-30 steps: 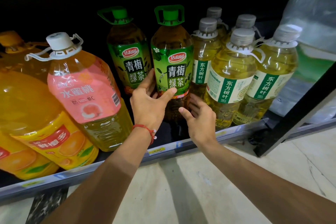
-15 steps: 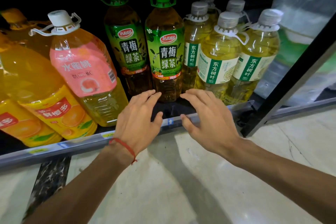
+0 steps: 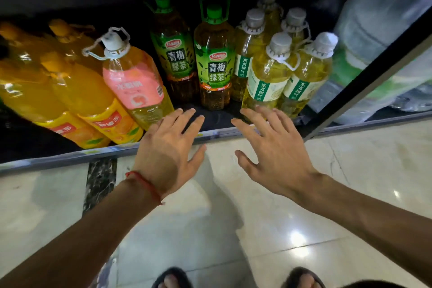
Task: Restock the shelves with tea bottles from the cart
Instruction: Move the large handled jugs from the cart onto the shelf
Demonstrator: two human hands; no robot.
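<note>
Both hands have drawn back from the front green plum tea bottle (image 3: 214, 65), which a second ago sat between their fingers. That bottle now stands upright and untouched on the bottom shelf (image 3: 58, 159), a little way in from the front edge. The left hand (image 3: 167, 154), with a red string bracelet (image 3: 145, 186) at its wrist, hovers palm down over the shelf's front edge. Its fingers are straight, slightly spread and hold nothing. The right hand (image 3: 273, 154) hovers level with it on the other side, fingers fanned wider and also holding nothing.

A second green plum tea bottle (image 3: 174, 54) stands just left of the first and a little further back. To the right, close against the front bottle, is a cluster of pale yellow tea bottles (image 3: 266, 77) with grey caps. To the left, a peach drink bottle (image 3: 135, 84) with a pink label leans beside several orange drink bottles (image 3: 77, 100). A black upright post (image 3: 374, 72) rises right of the tea bottles, with wrapped water jugs (image 3: 378, 30) beyond it. Below, the glossy tiled floor (image 3: 233, 229) reflects the lights, and two sandalled feet (image 3: 173, 278) show at the bottom edge.
</note>
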